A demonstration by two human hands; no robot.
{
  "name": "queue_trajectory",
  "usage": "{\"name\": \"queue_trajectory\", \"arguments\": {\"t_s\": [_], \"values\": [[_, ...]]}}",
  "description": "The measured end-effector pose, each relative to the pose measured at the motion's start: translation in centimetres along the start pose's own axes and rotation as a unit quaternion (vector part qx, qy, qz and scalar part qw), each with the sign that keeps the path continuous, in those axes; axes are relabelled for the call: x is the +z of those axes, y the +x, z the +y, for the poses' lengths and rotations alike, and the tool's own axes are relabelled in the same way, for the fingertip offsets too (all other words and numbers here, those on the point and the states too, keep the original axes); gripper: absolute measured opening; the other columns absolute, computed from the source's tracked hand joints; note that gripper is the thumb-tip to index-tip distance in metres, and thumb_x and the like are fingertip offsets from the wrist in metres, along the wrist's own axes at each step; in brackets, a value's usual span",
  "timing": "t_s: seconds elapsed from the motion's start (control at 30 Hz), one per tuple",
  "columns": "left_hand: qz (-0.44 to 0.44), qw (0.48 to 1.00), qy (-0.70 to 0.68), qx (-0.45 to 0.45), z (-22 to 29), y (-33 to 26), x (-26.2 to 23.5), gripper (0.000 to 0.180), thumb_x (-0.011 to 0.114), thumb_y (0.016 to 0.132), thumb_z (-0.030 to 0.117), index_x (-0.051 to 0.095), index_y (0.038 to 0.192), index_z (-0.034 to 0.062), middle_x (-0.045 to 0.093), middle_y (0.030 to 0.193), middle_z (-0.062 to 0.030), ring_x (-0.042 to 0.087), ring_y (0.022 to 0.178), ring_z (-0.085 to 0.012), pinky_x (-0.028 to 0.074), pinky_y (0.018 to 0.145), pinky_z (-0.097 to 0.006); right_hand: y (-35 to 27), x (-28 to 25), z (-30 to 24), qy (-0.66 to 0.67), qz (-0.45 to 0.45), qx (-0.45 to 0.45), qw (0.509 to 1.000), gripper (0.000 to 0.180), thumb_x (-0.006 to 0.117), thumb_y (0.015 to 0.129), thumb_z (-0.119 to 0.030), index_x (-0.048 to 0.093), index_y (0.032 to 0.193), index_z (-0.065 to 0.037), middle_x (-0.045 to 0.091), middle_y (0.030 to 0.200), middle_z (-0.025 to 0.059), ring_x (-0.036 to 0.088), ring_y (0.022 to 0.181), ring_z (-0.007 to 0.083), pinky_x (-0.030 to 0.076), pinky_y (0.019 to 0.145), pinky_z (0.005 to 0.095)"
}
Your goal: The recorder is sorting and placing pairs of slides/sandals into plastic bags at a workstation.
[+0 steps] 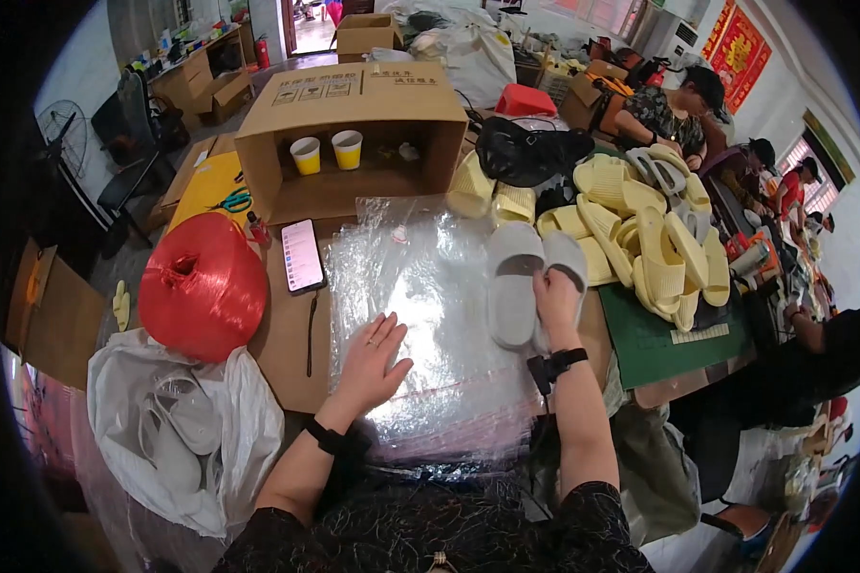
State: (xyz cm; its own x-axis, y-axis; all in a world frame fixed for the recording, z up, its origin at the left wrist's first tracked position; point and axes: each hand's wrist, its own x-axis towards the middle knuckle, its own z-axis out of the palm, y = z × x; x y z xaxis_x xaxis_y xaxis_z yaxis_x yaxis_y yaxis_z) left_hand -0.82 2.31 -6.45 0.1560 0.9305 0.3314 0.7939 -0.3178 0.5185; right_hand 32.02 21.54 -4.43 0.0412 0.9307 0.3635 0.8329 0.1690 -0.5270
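Note:
A pair of light grey slippers lies on the right part of a stack of clear plastic bags (420, 286). My right hand (554, 304) closes on the right-hand grey slipper (568, 256), with some fingers hidden by it. Beside that one, nearly touching, is the left-hand grey slipper (516, 296), its sole and strap facing up. My left hand (373, 358) rests flat on the bags with fingers stretched, holding nothing. Just to the right of the pair, several pale yellow slippers (655, 253) are heaped.
An open cardboard box (354, 91) with two paper cups stands behind the bags. At left are a phone (303, 256), a red twine roll (204, 286) and a white sack (248, 401) holding grey slippers. A green mat (640, 334) lies right. Other people sit along the right.

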Motion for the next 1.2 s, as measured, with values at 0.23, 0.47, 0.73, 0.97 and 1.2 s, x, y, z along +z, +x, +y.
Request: {"name": "queue_trajectory", "arguments": {"t_s": [0.23,0.47,0.73,0.97,1.2], "values": [[0.019,0.987,-0.154,-0.031,-0.5,-0.4,-0.6,0.05,0.074,0.081,0.015,0.064,0.129,0.0099,0.042,0.153,-0.0188,0.041,0.14,-0.0368,0.036,0.115,-0.047,-5.4,-8.6,-4.6,0.122,0.076,-0.01,0.99,0.028,0.071,0.087,-0.015,0.055,0.074,0.004,0.054,0.065,0.0184,0.051,0.058,0.0324,0.042,0.057,0.041],[0.01,0.992,-0.123,-0.015,-0.3,-0.1,-1.0,0.047,0.071,0.08,0.02,0.067,0.126,0.0118,0.045,0.151,-0.0188,0.04,0.14,-0.0384,0.035,0.116,-0.047,-12.8,-5.3,-8.2,0.026,-0.069,-0.032,0.997,0.034,0.073,0.086,-0.028,0.055,0.075,-0.002,0.059,0.071,0.0178,0.062,0.068,0.0395,0.048,0.062,0.0491],[-0.065,0.996,0.037,0.039,0.4,-0.1,-2.2,0.039,0.068,0.085,0.019,0.068,0.124,0.013,0.051,0.147,-0.0171,0.039,0.141,-0.0408,0.035,0.116,-0.049,-12.3,-3.2,-5.2,0.005,-0.1,-0.035,0.994,0.036,0.07,0.089,-0.033,0.054,0.076,-0.003,0.059,0.072,0.0181,0.061,0.07,0.0407,0.046,0.061,0.0496],[-0.07,0.992,0.037,0.103,2.8,1.1,-2.2,0.042,0.069,0.088,0.023,0.065,0.128,0.0103,0.051,0.147,-0.0187,0.041,0.141,-0.0397,0.039,0.114,-0.046,-14.1,-8.7,0.1,0.08,0.04,0.065,0.994,0.024,0.071,0.089,-0.019,0.058,0.084,0.001,0.056,0.068,0.0111,0.053,0.06,0.0238,0.043,0.058,0.0365],[-0.184,0.977,0.011,0.11,4.0,1.5,-0.2,0.052,0.069,0.089,0.044,0.064,0.129,0.0107,0.053,0.146,-0.0143,0.046,0.137,-0.0347,0.041,0.112,-0.044,-18.1,-14.7,1.3,0.177,0.104,0.07,0.976,0.018,0.067,0.095,-0.011,0.062,0.102,0.005,0.052,0.073,-0.0019,0.043,0.068,0.006,0.038,0.061,0.0231]]}}
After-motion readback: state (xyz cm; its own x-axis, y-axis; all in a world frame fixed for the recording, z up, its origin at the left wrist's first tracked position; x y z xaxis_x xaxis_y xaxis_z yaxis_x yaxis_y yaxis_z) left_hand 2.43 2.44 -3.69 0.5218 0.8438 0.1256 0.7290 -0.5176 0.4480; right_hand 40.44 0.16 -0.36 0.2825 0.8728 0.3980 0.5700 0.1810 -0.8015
